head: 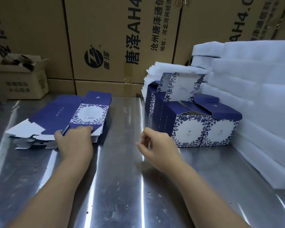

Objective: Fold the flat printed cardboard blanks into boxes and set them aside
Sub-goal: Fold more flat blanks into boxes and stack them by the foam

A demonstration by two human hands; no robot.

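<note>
Left hand [74, 140] pinched top blank [69, 112] at stack's [39, 140] near edge; right hand [155, 145] beside stack, loose, empty. Double-pick risk.

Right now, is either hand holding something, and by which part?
The left hand touches the top flat blank at its near edge; a real grip cannot be told. The right hand holds nothing.

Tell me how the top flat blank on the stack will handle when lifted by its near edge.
The top blank is a thin, wide sheet with loose cut flaps, so it will probably sag if the left hand lifts one edge. Being thin card, it is likely light. Its printed face looks smooth, so it may slide off the stack.
</note>
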